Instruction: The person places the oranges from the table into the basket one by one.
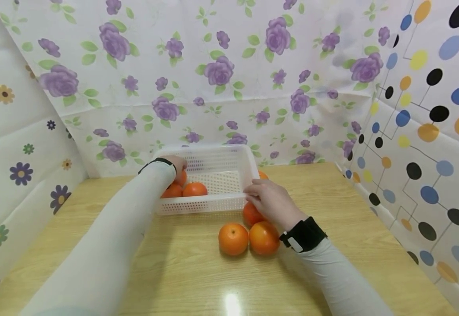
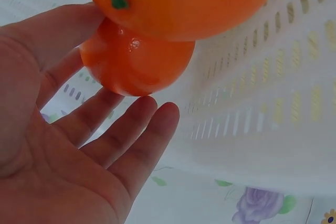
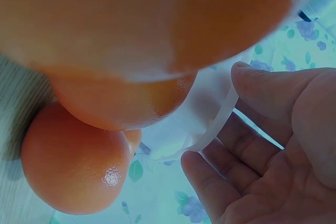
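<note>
A white plastic basket (image 1: 221, 203) with slotted walls stands at the back of the table. Inside its left end, my left hand (image 1: 177, 162) holds an orange (image 2: 139, 61), its thumb and fingers around the fruit in the left wrist view. Beside that one lie another orange (image 1: 195, 189) and an orange (image 1: 172, 191) partly behind my sleeve. My right hand (image 1: 273, 199) pinches the basket's right rim (image 3: 223, 111) between thumb and fingers. Just below this hand, outside the basket, sits a redder orange (image 1: 252, 213), partly covered by it.
Two oranges, one on the left (image 1: 233, 239) and one on the right (image 1: 264, 238), rest in front of the basket. Another orange (image 1: 262, 175) shows behind my right hand. The wooden table (image 1: 189, 272) meets a flowered cloth wall (image 1: 197, 87) behind and a dotted one (image 1: 423, 145) at right.
</note>
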Tool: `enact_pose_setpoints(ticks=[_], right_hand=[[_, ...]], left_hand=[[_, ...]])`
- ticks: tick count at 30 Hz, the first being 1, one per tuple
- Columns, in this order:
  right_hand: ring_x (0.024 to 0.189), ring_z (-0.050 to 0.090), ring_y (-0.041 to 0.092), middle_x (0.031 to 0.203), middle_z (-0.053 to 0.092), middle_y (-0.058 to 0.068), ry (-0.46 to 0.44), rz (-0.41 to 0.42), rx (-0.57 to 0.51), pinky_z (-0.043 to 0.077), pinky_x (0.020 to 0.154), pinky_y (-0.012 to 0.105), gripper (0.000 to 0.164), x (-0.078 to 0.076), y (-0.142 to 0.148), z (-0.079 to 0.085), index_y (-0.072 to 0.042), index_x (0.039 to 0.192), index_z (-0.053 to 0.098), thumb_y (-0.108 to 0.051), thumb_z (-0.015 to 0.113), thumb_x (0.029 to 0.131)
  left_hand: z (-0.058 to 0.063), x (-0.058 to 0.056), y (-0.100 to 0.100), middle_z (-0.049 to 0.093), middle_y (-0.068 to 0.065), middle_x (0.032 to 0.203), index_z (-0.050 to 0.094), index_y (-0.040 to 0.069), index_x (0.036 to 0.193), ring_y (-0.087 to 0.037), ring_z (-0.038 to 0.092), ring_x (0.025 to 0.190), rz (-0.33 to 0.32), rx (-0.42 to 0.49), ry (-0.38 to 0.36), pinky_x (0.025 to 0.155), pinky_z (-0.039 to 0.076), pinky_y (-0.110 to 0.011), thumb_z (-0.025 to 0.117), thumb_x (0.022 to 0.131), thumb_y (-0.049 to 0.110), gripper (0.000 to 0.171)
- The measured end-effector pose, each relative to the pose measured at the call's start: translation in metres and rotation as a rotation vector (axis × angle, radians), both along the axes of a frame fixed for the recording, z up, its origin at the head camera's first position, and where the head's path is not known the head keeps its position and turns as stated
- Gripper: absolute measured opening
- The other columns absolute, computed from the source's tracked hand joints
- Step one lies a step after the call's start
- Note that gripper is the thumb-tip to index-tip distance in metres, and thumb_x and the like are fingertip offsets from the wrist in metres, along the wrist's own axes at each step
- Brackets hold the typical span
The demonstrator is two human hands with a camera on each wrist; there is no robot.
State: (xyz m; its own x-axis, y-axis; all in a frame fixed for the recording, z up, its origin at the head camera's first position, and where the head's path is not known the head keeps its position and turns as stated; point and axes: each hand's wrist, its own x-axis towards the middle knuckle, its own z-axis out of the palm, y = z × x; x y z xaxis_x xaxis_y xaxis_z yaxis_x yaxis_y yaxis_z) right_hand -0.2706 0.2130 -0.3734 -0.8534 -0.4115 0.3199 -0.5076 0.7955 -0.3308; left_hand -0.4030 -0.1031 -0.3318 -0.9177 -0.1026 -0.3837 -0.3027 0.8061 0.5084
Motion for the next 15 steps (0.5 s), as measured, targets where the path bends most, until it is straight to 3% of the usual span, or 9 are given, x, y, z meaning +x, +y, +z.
enact_pose_setpoints(ticks=[2,4,7,9,11,14,15], right_hand=[[0.121,0.070,0.034,0.128,0.077,0.013,0.006,0.007,0.000,0.058,0.109,0.053,0.020,0.000,-0.001,0.000,-0.007,0.122,0.083,-0.015,0.080,0.104],[0.119,0.071,0.033,0.125,0.077,0.012,0.017,0.012,0.002,0.059,0.107,0.052,0.019,0.000,-0.002,0.000,-0.007,0.121,0.083,-0.014,0.081,0.103],[0.112,0.070,0.031,0.121,0.076,0.009,0.033,0.019,0.001,0.060,0.102,0.050,0.018,-0.001,-0.002,-0.001,-0.007,0.119,0.083,-0.012,0.081,0.102],[0.111,0.070,0.030,0.120,0.076,0.008,0.034,0.017,0.000,0.061,0.101,0.050,0.017,-0.001,-0.002,-0.001,-0.008,0.119,0.083,-0.012,0.081,0.103],[0.114,0.070,0.032,0.123,0.076,0.011,0.026,0.015,-0.003,0.060,0.104,0.051,0.018,-0.001,-0.003,-0.001,-0.007,0.120,0.083,-0.013,0.081,0.103],[0.124,0.069,0.036,0.132,0.075,0.016,0.007,0.007,0.001,0.057,0.109,0.054,0.020,-0.001,-0.003,-0.001,-0.006,0.123,0.083,-0.014,0.080,0.104],[0.128,0.068,0.038,0.136,0.074,0.018,0.003,0.004,0.001,0.055,0.111,0.056,0.021,0.000,-0.003,-0.001,-0.006,0.123,0.082,-0.014,0.080,0.104]], left_hand=[[0.008,0.012,0.002,0.058,-0.010,0.132,0.061,0.015,0.150,-0.023,0.061,0.096,0.083,0.098,-0.006,0.068,0.052,-0.028,0.060,0.111,0.038,0.046],[0.013,0.019,0.002,0.060,-0.007,0.132,0.062,0.015,0.150,-0.019,0.058,0.084,0.089,0.121,-0.004,0.063,0.048,-0.027,0.057,0.111,0.043,0.049],[0.017,0.021,-0.002,0.057,-0.007,0.148,0.059,0.018,0.157,-0.018,0.055,0.084,-0.064,0.017,0.011,0.063,0.046,-0.026,0.062,0.110,0.031,0.049],[0.013,0.012,-0.007,0.056,-0.010,0.155,0.058,0.017,0.159,-0.020,0.058,0.093,-0.276,-0.188,0.080,0.071,0.051,-0.029,0.066,0.107,0.016,0.053],[0.011,0.003,-0.011,0.055,-0.014,0.161,0.058,0.013,0.158,-0.027,0.060,0.112,-0.434,-0.361,0.147,0.088,0.055,-0.038,0.070,0.101,0.005,0.059],[0.009,-0.007,-0.015,0.061,-0.018,0.156,0.061,0.009,0.154,-0.034,0.060,0.132,-0.552,-0.528,0.223,0.110,0.051,-0.049,0.072,0.098,0.001,0.058],[0.009,-0.009,-0.016,0.061,-0.018,0.156,0.061,0.009,0.155,-0.036,0.059,0.136,-0.553,-0.528,0.223,0.114,0.050,-0.053,0.072,0.098,0.001,0.058]])
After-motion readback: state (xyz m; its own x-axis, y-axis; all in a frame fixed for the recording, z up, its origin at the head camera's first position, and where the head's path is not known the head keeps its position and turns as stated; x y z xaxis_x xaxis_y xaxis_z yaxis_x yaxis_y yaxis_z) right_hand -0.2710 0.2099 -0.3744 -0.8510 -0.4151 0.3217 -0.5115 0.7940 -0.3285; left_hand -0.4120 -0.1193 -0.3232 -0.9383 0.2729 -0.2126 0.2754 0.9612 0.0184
